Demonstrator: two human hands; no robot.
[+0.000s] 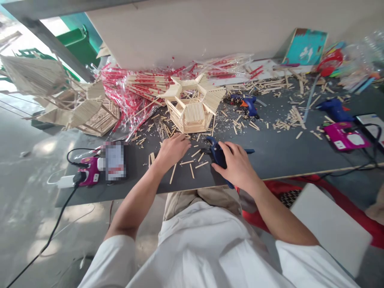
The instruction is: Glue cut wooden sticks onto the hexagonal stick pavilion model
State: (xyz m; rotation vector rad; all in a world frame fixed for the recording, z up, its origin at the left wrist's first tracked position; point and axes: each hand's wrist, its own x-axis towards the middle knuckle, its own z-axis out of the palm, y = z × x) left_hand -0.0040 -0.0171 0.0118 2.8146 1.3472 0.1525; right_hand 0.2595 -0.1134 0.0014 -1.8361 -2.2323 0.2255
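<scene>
My right hand is closed around a dark blue cutting tool near the table's front edge, its thumb and fingers on either side of it. To its left, my left hand rests low over the table with its fingers bent together; whatever may be between the fingertips is too small to make out. Short wooden stick pieces lie between and in front of the hands. Just beyond them stands a star-topped model made of wooden sticks.
Blue glue guns lie beyond and to the right. Magenta power blocks with cables sit at both sides. Red-and-clear wrapped stick bundles line the back. Another stick model stands at left, near a phone-like device.
</scene>
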